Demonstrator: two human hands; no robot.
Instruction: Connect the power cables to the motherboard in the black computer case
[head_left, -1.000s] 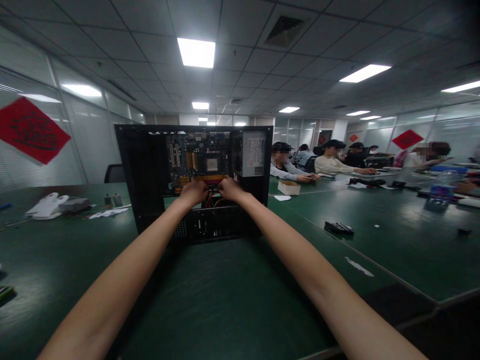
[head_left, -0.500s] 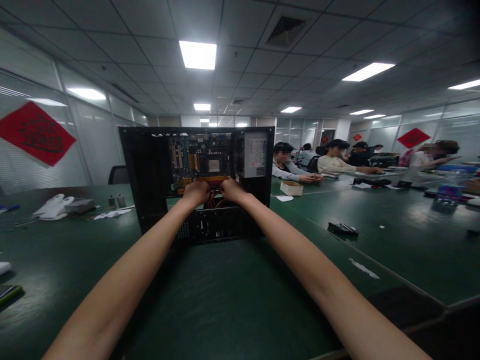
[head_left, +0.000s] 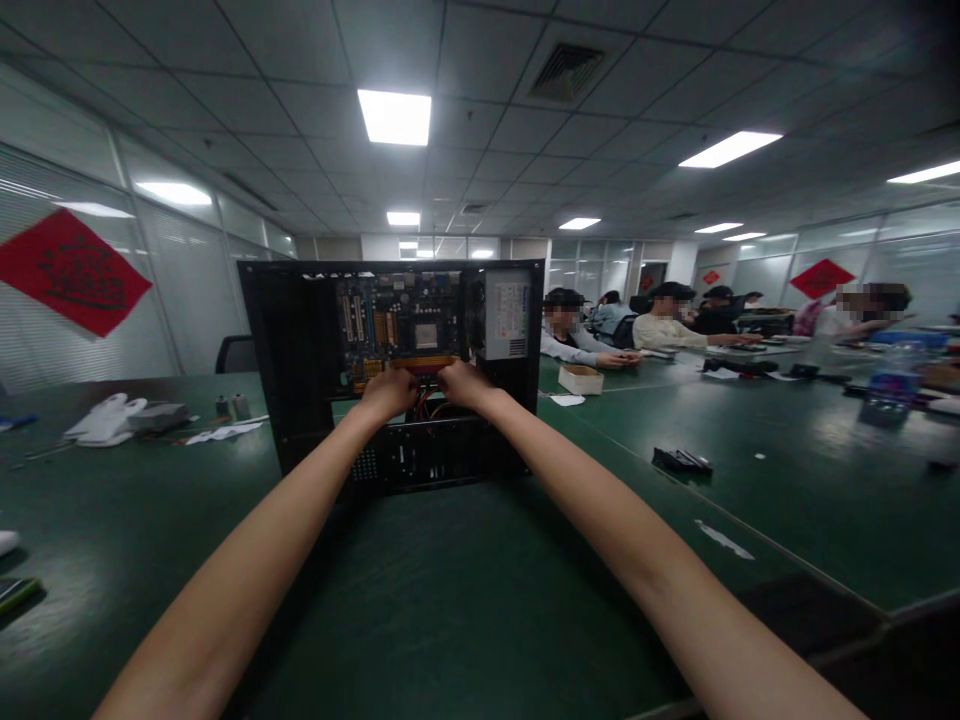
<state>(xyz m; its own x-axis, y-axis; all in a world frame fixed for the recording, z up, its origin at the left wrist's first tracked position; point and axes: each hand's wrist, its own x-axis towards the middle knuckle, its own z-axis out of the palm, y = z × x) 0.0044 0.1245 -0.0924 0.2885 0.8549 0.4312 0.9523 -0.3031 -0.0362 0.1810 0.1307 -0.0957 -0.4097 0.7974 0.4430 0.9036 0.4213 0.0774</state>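
An open black computer case (head_left: 259,330) stands on its side edge in front of me, its inside facing me. Both my hands reach into it, just below the orange memory slots (head_left: 424,368) of the motherboard (head_left: 405,310). My left hand (head_left: 391,392) is closed, fingers curled, at the board's lower edge. Close to its right, my right hand (head_left: 463,385) is closed too, with the fingertips pointing inward. Red and dark wires (head_left: 429,402) hang between and below the hands. Whatever the fingers pinch is hidden and blurred. A power supply (head_left: 504,312) sits at the case's upper right.
Left of the case lie a white plastic bag (head_left: 105,418), a grey box (head_left: 159,415) and paper (head_left: 225,431) on the green table (head_left: 465,600). To the right are a small white box (head_left: 580,379) and a black part (head_left: 681,461). Several people sit farther off.
The view has tilted up slightly, so the scene sits a little lower. Both hands keep nearly the same place in the case.
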